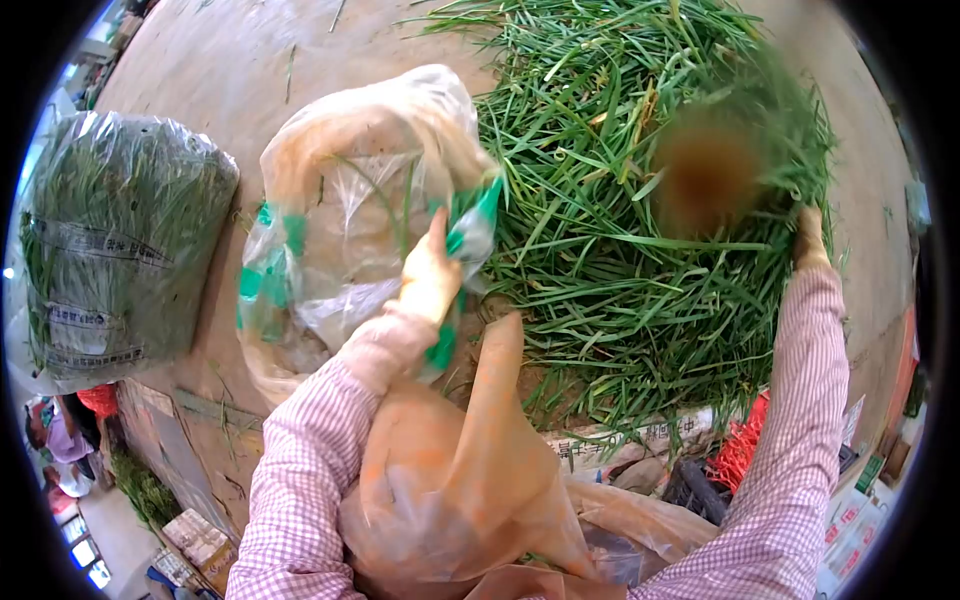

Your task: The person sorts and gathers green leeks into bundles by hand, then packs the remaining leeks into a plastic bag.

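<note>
My left hand (432, 280) is at the right side of an open clear plastic bag (365, 260) with green patches, its thumb or a finger pointing up and the rest blurred. A few loose green stalks lie in the bag. My right hand (810, 240) reaches into the right edge of a large heap of long green leaves (620, 200), its fingers mostly hidden by the leaves. An orange-tinted plastic sheet (460, 470) hangs in front of my body between my arms.
A packed clear bag of greens (120, 245) stands at the left. Red string (742, 445) and dark plastic (695, 490) lie near the front edge. Cardboard boxes (200, 545) are at the lower left, with people (65, 440) beyond. A brown blur covers part of the heap.
</note>
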A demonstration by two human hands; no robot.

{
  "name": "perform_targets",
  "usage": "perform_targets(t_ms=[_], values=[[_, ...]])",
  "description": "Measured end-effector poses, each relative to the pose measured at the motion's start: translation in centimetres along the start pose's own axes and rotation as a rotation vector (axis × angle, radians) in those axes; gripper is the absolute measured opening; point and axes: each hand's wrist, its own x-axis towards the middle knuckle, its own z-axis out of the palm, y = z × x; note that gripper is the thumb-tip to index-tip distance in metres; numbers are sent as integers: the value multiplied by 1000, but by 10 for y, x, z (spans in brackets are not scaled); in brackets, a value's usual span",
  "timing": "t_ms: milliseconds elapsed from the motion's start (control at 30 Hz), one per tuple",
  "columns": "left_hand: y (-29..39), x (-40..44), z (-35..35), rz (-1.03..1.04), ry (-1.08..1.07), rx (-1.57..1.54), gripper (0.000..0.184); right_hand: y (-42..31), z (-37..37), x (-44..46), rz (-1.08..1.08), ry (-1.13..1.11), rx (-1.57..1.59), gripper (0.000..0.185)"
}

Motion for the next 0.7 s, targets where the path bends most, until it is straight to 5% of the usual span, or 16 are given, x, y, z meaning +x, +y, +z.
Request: perform_targets(t_ms=[67, 133, 300, 433, 500, 567, 600, 633, 667, 700], values=[[30, 26, 9, 10, 72, -119, 64, 15, -38, -3, 34, -49, 216, 54], [51, 48, 24, -52, 13, -194, 62, 10, -67, -66, -149, -316, 407, 48], [88, 39, 7, -21, -331, -127, 92, -54, -71, -125, -361, -633, 575, 43], [50, 3, -65, 256, -310, -230, 81, -138, 75, -235, -204, -619, 302, 42], [20, -18, -122, 55, -318, -514, 61, -157, 163, -300, -56, -690, 203, 42], [-83, -8, -126, 69, 141, -567, 31, -148, 249, -354, 85, -785, 341, 42], [-110, -14, -153, 19, 428, -362, 24, -130, 290, -379, -78, -745, 534, 41], [-175, -2, -159, -47, 583, -413, 22, -105, 330, -385, 177, -806, 555, 57], [-193, -8, -183, -214, 597, -274, 24, -60, 377, -382, 146, -811, 440, 64], [-221, -8, -193, -341, 549, -60, 50, -27, 411, -381, 109, -820, 330, 71]])
